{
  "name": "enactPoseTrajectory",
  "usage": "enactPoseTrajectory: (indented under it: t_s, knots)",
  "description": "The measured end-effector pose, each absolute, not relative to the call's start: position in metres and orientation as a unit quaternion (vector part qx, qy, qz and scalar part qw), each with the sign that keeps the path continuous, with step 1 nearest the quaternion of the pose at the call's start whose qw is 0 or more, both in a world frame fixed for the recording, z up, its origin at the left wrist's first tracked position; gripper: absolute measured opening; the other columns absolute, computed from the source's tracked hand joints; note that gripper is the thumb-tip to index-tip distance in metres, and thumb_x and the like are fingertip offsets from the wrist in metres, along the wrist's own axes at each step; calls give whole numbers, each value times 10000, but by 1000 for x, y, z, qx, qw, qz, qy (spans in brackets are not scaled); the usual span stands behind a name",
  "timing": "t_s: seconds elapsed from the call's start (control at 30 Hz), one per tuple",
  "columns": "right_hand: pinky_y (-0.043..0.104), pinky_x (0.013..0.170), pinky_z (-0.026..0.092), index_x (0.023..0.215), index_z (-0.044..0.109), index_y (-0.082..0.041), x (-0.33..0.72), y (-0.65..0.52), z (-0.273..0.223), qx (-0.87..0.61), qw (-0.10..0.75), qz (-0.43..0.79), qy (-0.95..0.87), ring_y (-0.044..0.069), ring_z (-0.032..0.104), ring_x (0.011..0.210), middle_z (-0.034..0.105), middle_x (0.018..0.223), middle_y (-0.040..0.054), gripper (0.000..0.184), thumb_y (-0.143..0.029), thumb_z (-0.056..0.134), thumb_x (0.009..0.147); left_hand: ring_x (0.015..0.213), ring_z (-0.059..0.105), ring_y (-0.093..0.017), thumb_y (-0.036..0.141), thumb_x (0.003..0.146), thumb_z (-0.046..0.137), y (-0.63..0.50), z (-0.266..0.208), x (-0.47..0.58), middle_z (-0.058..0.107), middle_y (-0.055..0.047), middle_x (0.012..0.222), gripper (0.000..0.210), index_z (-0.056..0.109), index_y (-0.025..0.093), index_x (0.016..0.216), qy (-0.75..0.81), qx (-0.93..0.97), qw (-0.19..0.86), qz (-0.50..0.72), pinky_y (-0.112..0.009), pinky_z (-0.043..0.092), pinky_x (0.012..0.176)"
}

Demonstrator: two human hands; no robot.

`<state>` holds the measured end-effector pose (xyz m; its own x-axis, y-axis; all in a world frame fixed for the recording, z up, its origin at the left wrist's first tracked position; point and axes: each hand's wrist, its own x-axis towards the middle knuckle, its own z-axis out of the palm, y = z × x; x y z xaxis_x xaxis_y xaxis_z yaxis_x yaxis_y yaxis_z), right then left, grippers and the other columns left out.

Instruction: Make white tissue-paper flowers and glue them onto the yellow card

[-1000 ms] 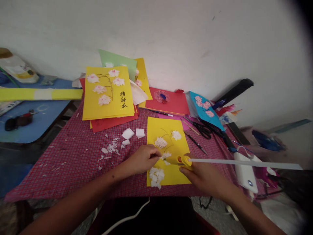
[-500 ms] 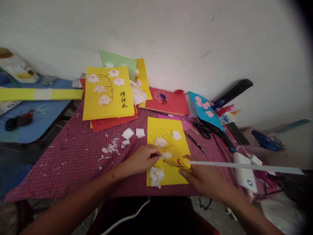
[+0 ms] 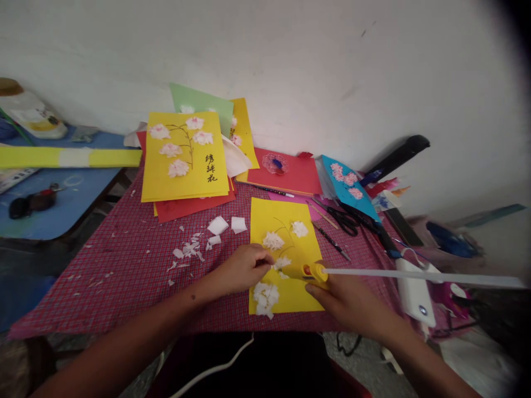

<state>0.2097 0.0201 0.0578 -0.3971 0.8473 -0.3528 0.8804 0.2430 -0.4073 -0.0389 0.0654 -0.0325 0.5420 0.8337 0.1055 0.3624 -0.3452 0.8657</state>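
A yellow glue gun (image 3: 309,272) is gripped in my right hand (image 3: 342,301), its nozzle pointing left and a long white glue stick (image 3: 418,276) sticking out behind. Just left of the nozzle, the fingers of my left hand (image 3: 243,268) are pinched together at the edge of a white paper flower (image 3: 282,262); whatever lies between the fingertips is too small to make out. Under both hands lies a yellow sheet (image 3: 296,298) with thin drawn stems. More white paper flowers sit on it, including a larger loose-looking cluster (image 3: 265,298) at the lower left.
Paper scraps (image 3: 191,249) and white squares (image 3: 218,225) lie left of the sheet on the checked cloth (image 3: 124,271). Finished flower cards (image 3: 186,182) are stacked behind. Scissors (image 3: 346,221), a pen (image 3: 332,241) and a white power bank-like box (image 3: 417,298) are to the right.
The glue gun has shifted slightly right, its nozzle drawing back a little from the left fingertips. My left hand stays pinched in nearly the same place.
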Motion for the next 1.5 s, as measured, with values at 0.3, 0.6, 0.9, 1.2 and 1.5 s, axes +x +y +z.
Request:
enactPoseTrajectory:
  t_s: [0.3,0.6,0.9,1.2,1.5]
  knots:
    - [337,709,442,981,621,-178,209,22,58,561,44,-263,783,257,668,820,705,939,106,203,-316,472,965,765,652,-141,102,839,574,65,-33,-38,733,-27,849,189,740,171,896,389,773,418,278,-239,471,717]
    - [340,717,443,993,625,-181,210,22,56,552,41,-259,792,252,666,814,702,950,106,210,-310,460,973,742,635,-133,110,844,565,66,-33,-39,717,-26,831,193,739,167,905,390,774,418,274,-232,452,692]
    - [328,691,432,1049,631,-182,212,18,50,562,45,-255,786,258,683,806,719,941,98,230,-327,466,981,705,632,-124,114,830,562,65,-32,-40,728,-26,828,217,754,160,921,401,762,434,263,-219,436,656]
    - [323,714,450,981,640,-188,212,16,51,557,-4,-296,776,236,663,810,716,927,78,203,-310,478,967,650,607,-109,89,808,569,66,-28,-39,709,-11,767,193,746,151,849,415,762,429,251,-203,407,609]
    - [262,500,373,856,674,-182,240,2,41,608,-168,-448,633,163,537,576,616,690,22,335,-509,606,893,731,625,-132,93,813,569,60,-28,-33,709,-25,820,183,733,170,840,423,780,387,251,-236,440,686]
